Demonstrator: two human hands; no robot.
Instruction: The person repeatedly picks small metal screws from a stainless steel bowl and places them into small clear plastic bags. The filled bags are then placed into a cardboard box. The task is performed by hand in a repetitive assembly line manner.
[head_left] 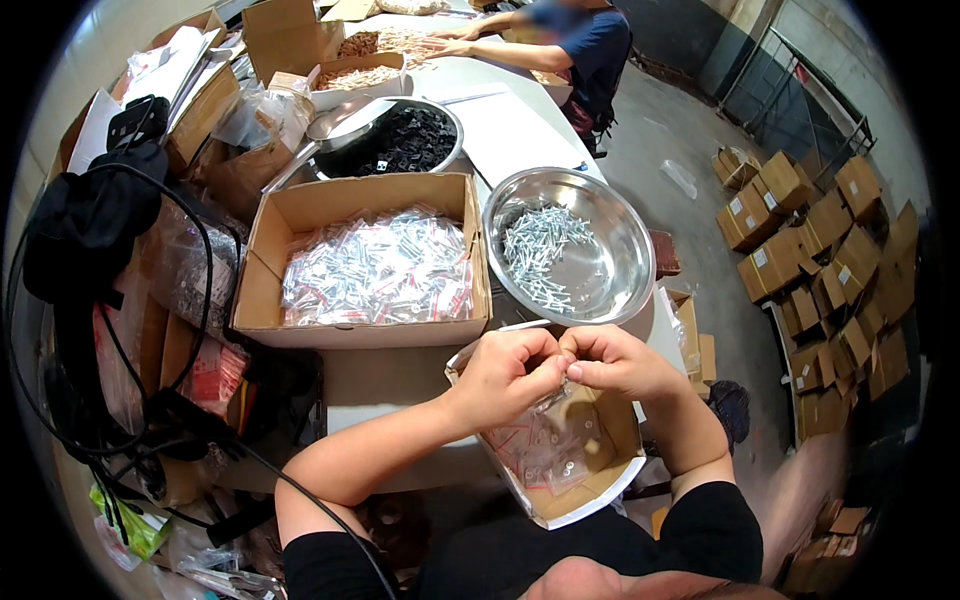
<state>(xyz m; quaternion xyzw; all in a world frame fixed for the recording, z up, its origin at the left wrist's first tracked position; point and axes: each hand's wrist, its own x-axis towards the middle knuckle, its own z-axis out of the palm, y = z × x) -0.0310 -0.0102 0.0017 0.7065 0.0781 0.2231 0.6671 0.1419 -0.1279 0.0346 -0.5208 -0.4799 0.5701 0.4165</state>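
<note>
My left hand [505,375] and my right hand [622,362] meet fingertip to fingertip, both closed in a pinch on a small clear plastic bag [550,402]. Its contents are too small to make out. Under them is a shallow cardboard box [618,475], which holds several flat clear bags [530,450] with red strips and small round pale pieces. Just beyond my hands stands a steel bowl [622,240] with loose silvery screws [545,250]. Left of it, a larger cardboard box [360,335] is heaped with filled clear bags [380,265].
Behind the large box is a steel basin [455,150] of black parts, with a metal scoop [335,125]. Black cables [210,260] hang at the left. Across the table another person [590,50] reaches toward copper-coloured pieces [400,45]. Cardboard cartons [800,240] are stacked on the right.
</note>
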